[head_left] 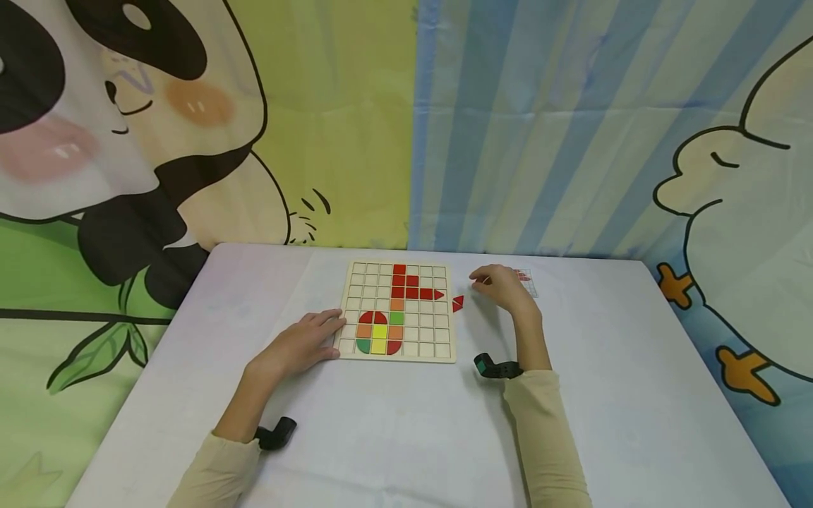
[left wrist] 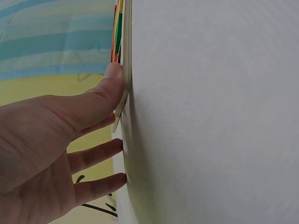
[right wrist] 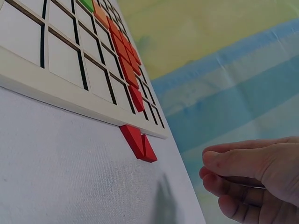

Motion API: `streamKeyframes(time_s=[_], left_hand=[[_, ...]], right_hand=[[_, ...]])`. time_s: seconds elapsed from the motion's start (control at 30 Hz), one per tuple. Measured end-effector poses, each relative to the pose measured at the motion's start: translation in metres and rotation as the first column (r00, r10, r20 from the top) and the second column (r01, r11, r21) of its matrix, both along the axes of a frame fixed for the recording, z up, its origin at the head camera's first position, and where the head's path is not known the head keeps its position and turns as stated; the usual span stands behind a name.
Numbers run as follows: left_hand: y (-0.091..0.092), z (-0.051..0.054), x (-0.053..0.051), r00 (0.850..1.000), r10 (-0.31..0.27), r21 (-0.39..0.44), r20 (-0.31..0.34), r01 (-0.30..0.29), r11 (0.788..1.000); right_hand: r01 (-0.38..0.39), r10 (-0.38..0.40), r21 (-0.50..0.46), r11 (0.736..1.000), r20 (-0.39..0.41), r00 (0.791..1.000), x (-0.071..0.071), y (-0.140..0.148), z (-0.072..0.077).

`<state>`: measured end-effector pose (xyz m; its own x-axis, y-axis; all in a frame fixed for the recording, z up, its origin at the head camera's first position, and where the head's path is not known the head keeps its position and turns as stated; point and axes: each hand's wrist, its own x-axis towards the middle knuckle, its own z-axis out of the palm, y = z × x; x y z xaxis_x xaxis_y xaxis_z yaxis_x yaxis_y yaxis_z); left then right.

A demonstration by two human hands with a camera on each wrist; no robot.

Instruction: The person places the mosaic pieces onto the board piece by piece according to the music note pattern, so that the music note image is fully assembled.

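Note:
A pale wooden grid board (head_left: 424, 341) lies on the table with red, orange, green and yellow pieces set in its cells. The red pieces (head_left: 399, 281) form a shape in the upper part, and a rounded multicoloured block (head_left: 379, 331) fills the lower left. My left hand (head_left: 301, 343) rests against the board's left edge, thumb at the lower corner, fingers extended. Two loose red triangles (right wrist: 132, 140) lie just off the board's right edge. Above the table, right of them, hovers my right hand (head_left: 502, 286), fingers loosely bent and nothing visible between them.
A small printed card (head_left: 527, 281) lies behind the right hand, partly covered by it. The white tabletop (head_left: 381, 437) reaches back to a patterned cloth backdrop (head_left: 508, 127). Black devices (head_left: 277, 433) are worn on both wrists.

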<state>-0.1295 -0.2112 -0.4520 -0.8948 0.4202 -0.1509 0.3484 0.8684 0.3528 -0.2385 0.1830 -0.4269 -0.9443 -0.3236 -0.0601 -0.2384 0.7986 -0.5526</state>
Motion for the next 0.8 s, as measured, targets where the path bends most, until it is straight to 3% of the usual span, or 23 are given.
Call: streamKeyframes(time_s=[0.13,0.33,0.47,0.8], left_hand=[[0.0,0.0,-0.001,1.0,-0.004,-0.004,-0.004,0.004,1.0],[0.001,-0.001,-0.002,1.0,-0.006,-0.004,-0.002,0.006,1.0],[0.002,0.0,-0.002,1.0,-0.001,-0.002,0.005,0.001,1.0],[0.002,0.002,0.001,1.0,0.011,-0.004,0.009,-0.011,1.0]], right_hand=[[-0.017,0.017,0.001,1.0,0.034,0.999,-0.001,-0.002,-0.001],[-0.127,0.122,0.027,0.992,0.129,0.984,-0.002,-0.012,-0.01],[-0.159,0.154,0.03,0.987,0.123,0.98,-0.001,-0.016,-0.013],[-0.13,0.124,0.034,0.991,0.133,0.983,-0.002,-0.016,-0.017]])
